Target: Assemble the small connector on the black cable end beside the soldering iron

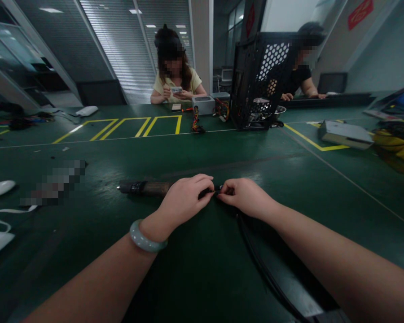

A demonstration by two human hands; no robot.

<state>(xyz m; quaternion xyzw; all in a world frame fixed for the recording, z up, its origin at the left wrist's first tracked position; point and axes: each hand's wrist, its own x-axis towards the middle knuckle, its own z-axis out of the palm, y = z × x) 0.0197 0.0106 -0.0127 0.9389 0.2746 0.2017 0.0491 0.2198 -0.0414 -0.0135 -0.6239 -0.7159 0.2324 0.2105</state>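
Observation:
An electric screwdriver (151, 188), brown in the body with a black nose and a metal tip, lies on the green table and points left. My left hand (185, 197) is closed on its rear part and covers much of it. Close by on the right, my right hand (249, 195) pinches a small dark cable end, partly hidden by the fingers, against the back of the tool. Whether the two are joined I cannot tell. A black cable (259, 260) runs from below my right hand toward the bottom edge.
A black computer case (252, 85) stands at the back, near a power supply (204, 105) with loose wires. A silver box (346, 133) sits at right. At left are a white mouse (0, 188) and a pixelated flat object (57, 181). Two people sit across the table.

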